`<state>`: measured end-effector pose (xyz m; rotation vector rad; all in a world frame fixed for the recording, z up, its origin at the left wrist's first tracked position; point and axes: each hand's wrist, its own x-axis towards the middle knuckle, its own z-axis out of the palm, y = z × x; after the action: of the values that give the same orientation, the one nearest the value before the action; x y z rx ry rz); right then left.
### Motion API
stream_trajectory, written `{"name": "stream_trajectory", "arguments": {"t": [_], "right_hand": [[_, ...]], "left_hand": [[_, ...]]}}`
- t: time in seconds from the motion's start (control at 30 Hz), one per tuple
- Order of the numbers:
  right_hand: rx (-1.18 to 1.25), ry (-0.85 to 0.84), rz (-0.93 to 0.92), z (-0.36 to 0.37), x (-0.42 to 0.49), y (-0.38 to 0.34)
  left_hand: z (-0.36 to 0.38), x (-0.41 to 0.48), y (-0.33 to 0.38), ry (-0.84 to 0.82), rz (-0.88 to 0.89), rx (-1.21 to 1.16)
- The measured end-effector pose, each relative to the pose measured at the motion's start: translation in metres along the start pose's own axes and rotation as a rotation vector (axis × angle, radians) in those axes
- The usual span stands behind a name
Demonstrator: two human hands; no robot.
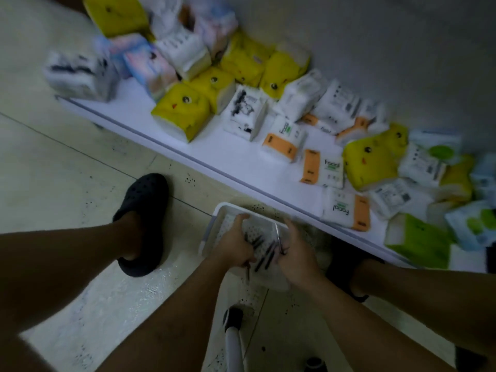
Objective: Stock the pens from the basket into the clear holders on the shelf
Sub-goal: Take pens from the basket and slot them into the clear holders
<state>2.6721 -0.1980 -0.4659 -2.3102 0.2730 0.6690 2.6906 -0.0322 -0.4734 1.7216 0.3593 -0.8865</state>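
Bare forearms reach down from six o'clock into the white basket (214, 224) on the floor, just short of the shelf (214, 154) edge. Left hand (233, 245) curls round a few dark pens (264, 257); right hand (295, 253) pinches another, though blur softens both grips. This looks like the gathering step. Tissue packs (182, 111) crowd the shelf from eleven to three o'clock, and no clear holders show, so next comes lifting the bunch and finding them.
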Motion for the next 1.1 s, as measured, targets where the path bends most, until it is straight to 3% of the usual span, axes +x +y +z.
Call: {"name": "stream_trajectory", "arguments": {"t": [0.13,0.27,0.47,0.83,1.1], "right_hand": [[0.089,0.072,-0.102,-0.030,-0.021,-0.020],[0.166,0.171,-0.203,-0.067,-0.043,-0.036],[0.267,0.349,-0.305,-0.126,-0.086,-0.070],[0.495,0.627,-0.523,-0.251,-0.171,-0.117],[0.491,0.875,-0.691,-0.350,-0.245,-0.122]], "left_hand": [[0.005,-0.034,0.042,0.015,0.182,0.092],[0.007,-0.062,0.084,0.042,0.297,-0.007],[0.010,-0.103,0.137,0.131,0.557,0.056],[0.057,-0.206,0.277,0.073,0.962,0.128],[0.105,-0.273,0.365,0.069,1.211,0.188]]}}
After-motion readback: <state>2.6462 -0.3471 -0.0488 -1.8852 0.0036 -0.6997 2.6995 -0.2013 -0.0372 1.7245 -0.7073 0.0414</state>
